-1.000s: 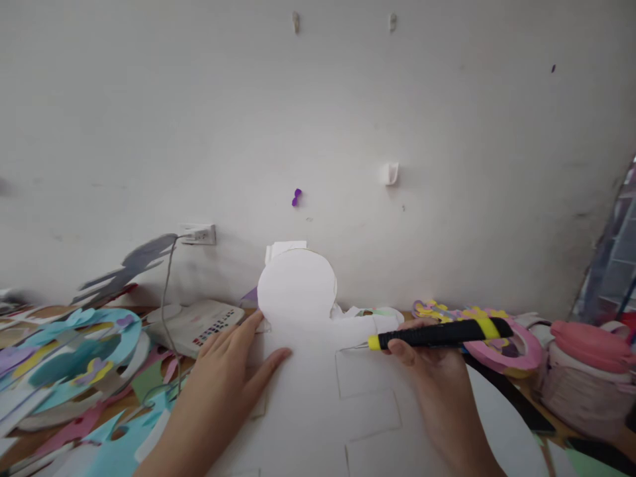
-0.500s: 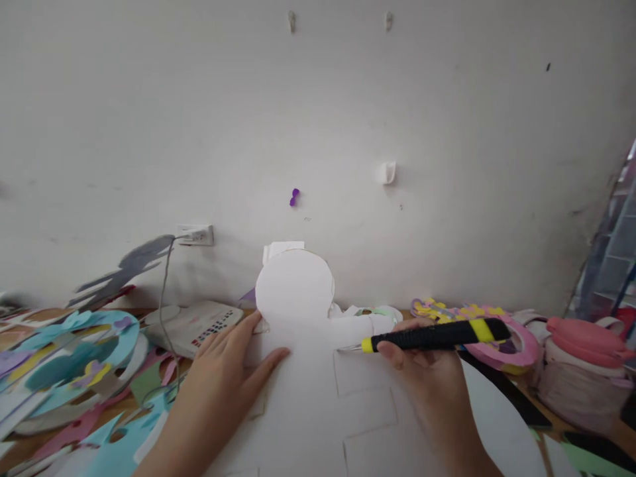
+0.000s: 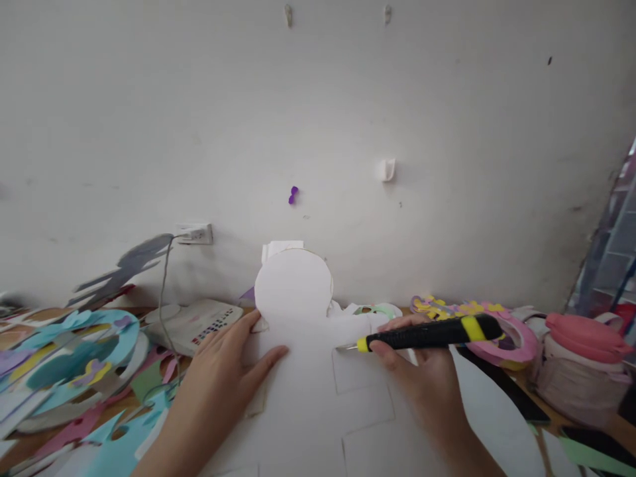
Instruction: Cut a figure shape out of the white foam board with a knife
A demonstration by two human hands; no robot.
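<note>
In front of me lies a white board (image 3: 301, 377) with a rounded top and drawn step-like lines; whether it is foam or card I cannot tell. My left hand (image 3: 226, 371) presses on its left side, fingers along the edge and thumb stretched over the surface. In my right hand (image 3: 422, 381) is a craft knife (image 3: 422, 334) with a black and yellow handle, gripped with the blade pointing left. The metal tip meets the board at the upper corner of a drawn line. Part of the right fingers is hidden behind the handle.
Cut coloured foam or paper pieces (image 3: 84, 371) pile up at the left, beside a grey device (image 3: 199, 324) with a cable. A pink ring (image 3: 517, 341) with flowers and a pink-lidded container (image 3: 586, 368) stand at the right. The wall (image 3: 447, 132) rises behind.
My right hand and the craft knife have shifted slightly left in the picture. My left hand keeps the same hold on the board. The view has tilted a little.
</note>
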